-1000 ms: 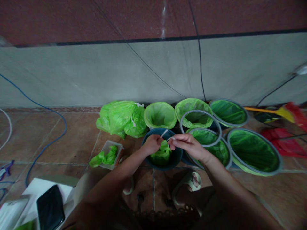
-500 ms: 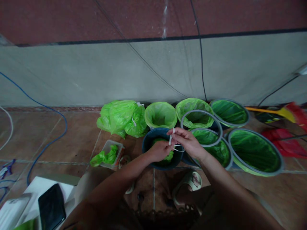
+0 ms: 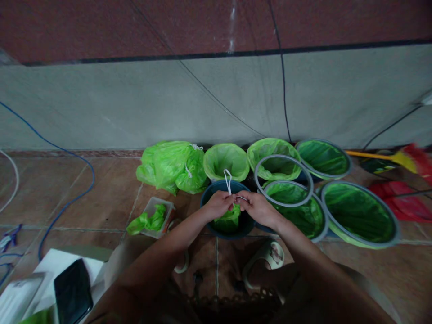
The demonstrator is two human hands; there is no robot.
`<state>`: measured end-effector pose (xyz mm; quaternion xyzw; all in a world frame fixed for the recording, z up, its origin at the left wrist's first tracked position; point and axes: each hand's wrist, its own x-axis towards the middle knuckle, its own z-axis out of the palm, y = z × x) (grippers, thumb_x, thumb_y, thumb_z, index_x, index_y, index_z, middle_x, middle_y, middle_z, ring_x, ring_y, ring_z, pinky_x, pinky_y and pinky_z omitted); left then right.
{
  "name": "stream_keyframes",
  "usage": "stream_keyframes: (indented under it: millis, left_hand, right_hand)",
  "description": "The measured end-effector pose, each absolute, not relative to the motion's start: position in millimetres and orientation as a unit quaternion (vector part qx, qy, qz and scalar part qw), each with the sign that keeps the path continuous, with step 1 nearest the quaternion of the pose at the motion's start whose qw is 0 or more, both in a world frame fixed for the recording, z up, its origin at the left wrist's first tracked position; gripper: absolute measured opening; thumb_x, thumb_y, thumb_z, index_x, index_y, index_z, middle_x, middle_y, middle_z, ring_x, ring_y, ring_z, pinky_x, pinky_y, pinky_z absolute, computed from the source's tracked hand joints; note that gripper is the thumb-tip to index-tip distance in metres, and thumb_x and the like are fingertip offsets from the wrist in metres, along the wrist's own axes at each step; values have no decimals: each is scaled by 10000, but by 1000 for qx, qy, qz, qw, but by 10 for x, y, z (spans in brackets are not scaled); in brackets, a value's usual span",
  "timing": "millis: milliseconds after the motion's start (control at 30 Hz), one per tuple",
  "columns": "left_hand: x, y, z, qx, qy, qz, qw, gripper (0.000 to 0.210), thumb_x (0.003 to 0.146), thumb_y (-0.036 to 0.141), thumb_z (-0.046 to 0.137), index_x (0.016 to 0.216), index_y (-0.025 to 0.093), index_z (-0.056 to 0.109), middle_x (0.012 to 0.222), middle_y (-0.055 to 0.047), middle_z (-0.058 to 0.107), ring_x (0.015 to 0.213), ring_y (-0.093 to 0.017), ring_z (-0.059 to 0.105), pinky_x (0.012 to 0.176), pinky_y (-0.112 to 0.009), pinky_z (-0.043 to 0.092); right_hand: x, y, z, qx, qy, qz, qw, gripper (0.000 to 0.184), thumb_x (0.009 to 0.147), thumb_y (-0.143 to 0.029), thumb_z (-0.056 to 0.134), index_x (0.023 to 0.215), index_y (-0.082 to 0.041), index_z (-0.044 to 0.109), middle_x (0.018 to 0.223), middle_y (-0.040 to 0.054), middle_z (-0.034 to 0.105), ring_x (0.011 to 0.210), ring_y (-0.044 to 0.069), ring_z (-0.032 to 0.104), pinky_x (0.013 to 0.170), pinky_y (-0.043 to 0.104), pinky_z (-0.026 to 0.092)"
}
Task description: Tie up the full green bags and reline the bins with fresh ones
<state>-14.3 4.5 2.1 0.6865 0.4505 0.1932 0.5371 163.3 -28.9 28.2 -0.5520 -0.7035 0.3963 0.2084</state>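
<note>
At lower left, a black phone [image 3: 73, 290] lies on a white box [image 3: 50, 266]. Farther out, the left hand [image 3: 218, 205] and right hand [image 3: 254, 206] nearly meet over a blue bin [image 3: 213, 186], each grip pinched on the white drawstring [image 3: 229, 183] of the green bag [image 3: 227, 221] inside. Beyond stands a green-lined bin [image 3: 214, 157].

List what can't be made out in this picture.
All in the head view:
Path of the thin white looped cord between left hand and right hand: fingers cover it.
Floor of the round dark-blue plastic bin: gathered bright-green plastic bag and hands hide it.
Head of the long red-and-yellow broom: blurred, cut off by right edge.
</note>
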Motion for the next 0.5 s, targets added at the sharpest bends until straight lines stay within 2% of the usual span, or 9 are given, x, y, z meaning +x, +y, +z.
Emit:
stream_keyframes:
  millis: [100, 300, 400, 500]
  left_hand:
    - [-156, 73, 23, 680, 474, 199, 523, 476, 951, 371, 420, 604, 132, 641, 521, 5, 538, 485, -97, 448, 527, -231, 323]
    - [-200, 108, 53, 675, 499, 218, 498, 363, 879, 363, 554, 646, 125, 697, 478, 51, 428, 473, -79, 354, 501, -227, 249]
    - [-216, 106, 59, 686, 490, 222, 490, 288, 845, 348, 593, 736, 128, 744, 521, 47, 493, 496, -79, 383, 515, -213, 280]
    - [-225, 93, 84, 717, 475, 209, 466, 228, 835, 268, 581, 857, 141, 768, 596, 27, 594, 531, -96, 455, 538, -209, 334]
  right_hand:
    - [1666, -274, 302, -571, -687, 398, 210, 277, 928, -349, 462, 845, -205, 683, 562, -22, 588, 546, 136, 516, 576, 263, 355]
    - [1716, -281, 239, -542, -652, 505, 163, 340, 882, -411, 526, 629, -202, 612, 525, -18, 581, 499, 118, 457, 543, 260, 323]
    - [1734, -298, 214, -532, -663, 515, 111, 327, 858, -366, 556, 577, -206, 610, 540, -5, 609, 506, 125, 481, 551, 269, 336]
    - [1772, -285, 179, -564, -690, 446, 83, 270, 821, -280, 593, 563, -215, 636, 556, 10, 629, 539, 147, 530, 583, 286, 371]
